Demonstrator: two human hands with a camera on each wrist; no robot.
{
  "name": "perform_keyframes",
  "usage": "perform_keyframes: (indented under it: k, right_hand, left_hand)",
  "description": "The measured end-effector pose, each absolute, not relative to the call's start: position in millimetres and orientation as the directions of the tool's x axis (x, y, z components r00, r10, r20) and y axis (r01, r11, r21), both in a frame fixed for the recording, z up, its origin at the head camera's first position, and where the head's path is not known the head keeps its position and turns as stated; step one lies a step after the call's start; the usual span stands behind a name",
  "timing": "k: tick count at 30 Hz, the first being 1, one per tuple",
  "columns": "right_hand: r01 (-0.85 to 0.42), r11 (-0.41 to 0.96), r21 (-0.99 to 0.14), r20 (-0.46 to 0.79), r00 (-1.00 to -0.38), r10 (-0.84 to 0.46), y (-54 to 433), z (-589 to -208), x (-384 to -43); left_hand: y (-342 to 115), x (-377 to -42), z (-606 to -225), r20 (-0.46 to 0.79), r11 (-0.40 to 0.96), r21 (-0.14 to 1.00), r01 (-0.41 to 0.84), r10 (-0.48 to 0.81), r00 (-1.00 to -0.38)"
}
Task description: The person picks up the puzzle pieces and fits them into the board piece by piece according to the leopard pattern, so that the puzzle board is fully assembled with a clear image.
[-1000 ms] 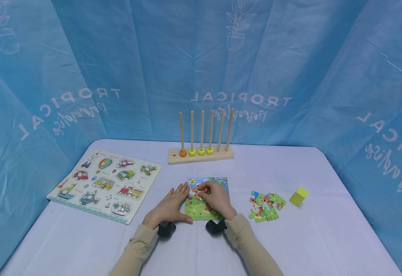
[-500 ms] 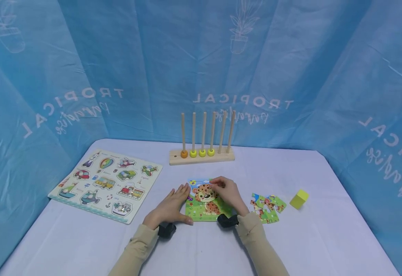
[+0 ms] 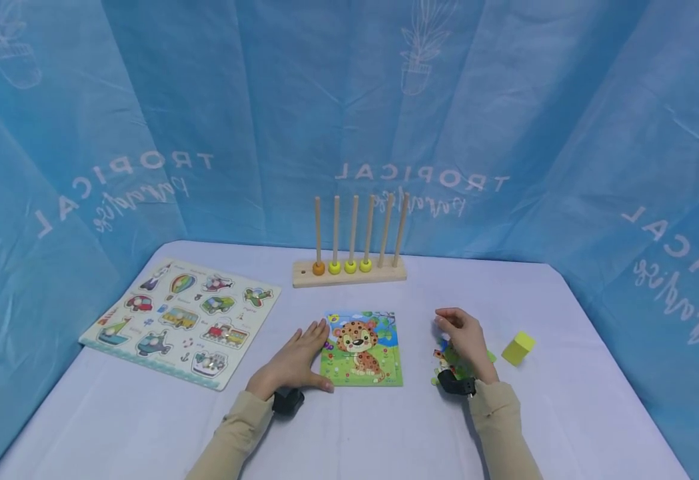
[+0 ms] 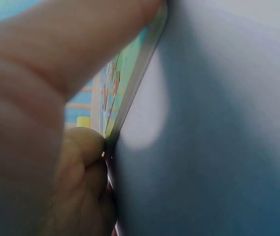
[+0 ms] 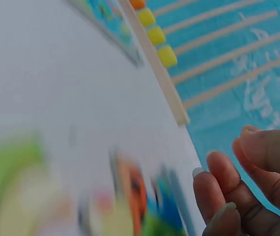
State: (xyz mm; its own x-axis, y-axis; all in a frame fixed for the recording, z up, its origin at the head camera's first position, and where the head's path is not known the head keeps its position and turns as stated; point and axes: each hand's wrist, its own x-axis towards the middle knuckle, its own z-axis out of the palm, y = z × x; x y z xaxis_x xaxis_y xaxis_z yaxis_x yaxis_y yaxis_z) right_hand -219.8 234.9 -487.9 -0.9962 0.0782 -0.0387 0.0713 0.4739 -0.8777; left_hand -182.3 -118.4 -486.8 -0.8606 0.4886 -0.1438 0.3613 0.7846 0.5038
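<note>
A square puzzle board (image 3: 385, 367) with a spotted leopard cub picture lies flat in the middle of the table. My left hand (image 3: 292, 360) rests flat along its left side, fingers straight and thumb at the lower left corner. In the left wrist view the thumb reaches along the board's edge (image 4: 139, 73). My right hand (image 3: 468, 340) hovers over a cluster of loose jigsaw pieces (image 3: 443, 363), hiding much of them. The right wrist view shows its fingers (image 5: 209, 194) loosely bent, holding nothing, with blurred pieces (image 5: 135, 196) below.
A wooden peg stand (image 3: 385, 271) with an orange bead and several yellow ones stands at the back. To the left lies a vehicle knob puzzle (image 3: 190, 319). A yellow block (image 3: 518, 348) sits right of the loose pieces. Blue cloth (image 3: 301, 120) hangs behind the table.
My right hand has left the leopard board, moving right to above the loose pieces, and the leopard picture is now uncovered. My left hand has stayed at the board's left side.
</note>
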Motion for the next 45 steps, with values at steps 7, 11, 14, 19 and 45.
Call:
perform_keyframes:
  k: [7,11,14,19,45]
  right_hand:
    - [0.039,0.627,-0.778,-0.046,-0.999,0.005,252,-487,-200]
    - [-0.04,0.676,-0.735,-0.061,-0.99,-0.125,254,-487,-191]
    - [-0.117,0.698,-0.706,-0.033,-0.98,-0.196,252,-488,-190]
    - [-0.091,0.708,-0.7,-0.041,-0.985,-0.167,241,-488,-198]
    - [0.039,0.411,-0.911,-0.066,-0.997,-0.05,143,-494,-213]
  left_hand:
    - [-120,-183,-486,-0.136,0.785,0.511,0.351,0.478,-0.868]
    - [-121,-183,-488,-0.136,0.787,0.509,0.349,0.474,-0.87]
    - [-121,-183,-491,-0.137,0.786,0.512,0.346,0.473,-0.87]
    - [-119,-182,-493,-0.145,0.786,0.513,0.344,0.474,-0.868]
    - [-116,-181,-483,-0.161,0.797,0.499,0.339,0.47,-0.868]
